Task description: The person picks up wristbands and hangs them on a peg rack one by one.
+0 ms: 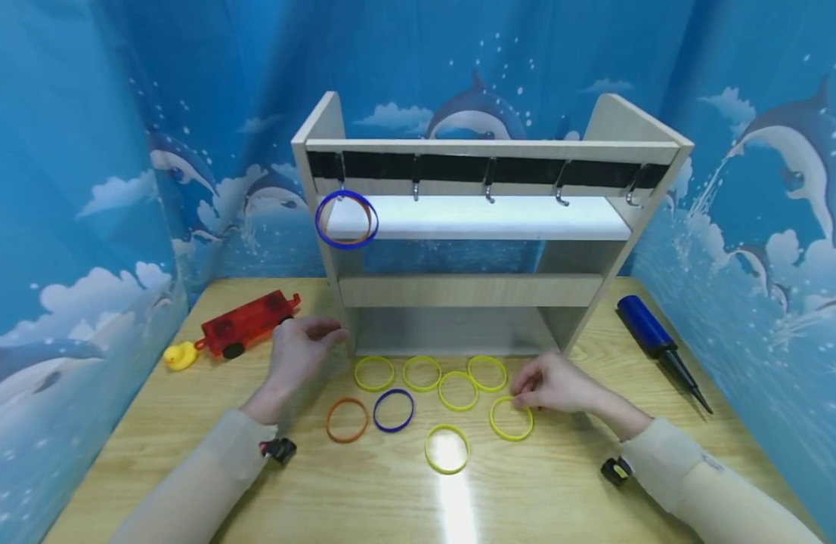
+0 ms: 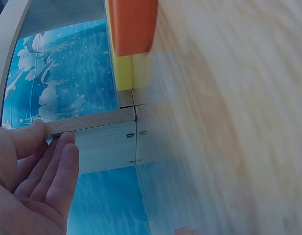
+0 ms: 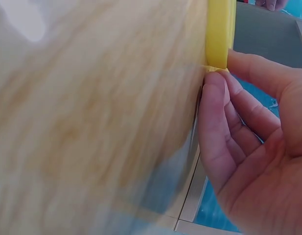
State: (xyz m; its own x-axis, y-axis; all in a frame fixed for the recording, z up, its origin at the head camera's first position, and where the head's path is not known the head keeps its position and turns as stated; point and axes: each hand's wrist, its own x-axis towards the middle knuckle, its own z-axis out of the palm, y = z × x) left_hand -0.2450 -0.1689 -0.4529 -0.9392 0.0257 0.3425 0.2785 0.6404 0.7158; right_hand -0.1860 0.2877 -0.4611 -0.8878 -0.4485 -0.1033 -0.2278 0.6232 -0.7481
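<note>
My right hand (image 1: 550, 383) is at the right end of the rings on the table, its thumb and fingertips pinching the rim of a yellow ring (image 1: 512, 437). In the right wrist view, the edge of that yellow ring (image 3: 218, 34) sits between thumb and index finger. My left hand (image 1: 304, 351) is held beside the shelf's lower left corner, fingers loosely bent and nothing in them. Between the hands lie several other yellow rings (image 1: 447, 472), an orange ring (image 1: 328, 423) and a blue ring (image 1: 375, 418). A blue ring (image 1: 320, 234) and an orange ring hang together from the leftmost hook.
A wooden shelf (image 1: 469, 291) with a row of metal hooks (image 1: 489, 190) stands at the back. On the left are a red toy wagon (image 1: 248, 325) and a yellow duck (image 1: 180, 356). A blue hand pump (image 1: 645, 329) lies right. Dolphin-print curtains surround the table.
</note>
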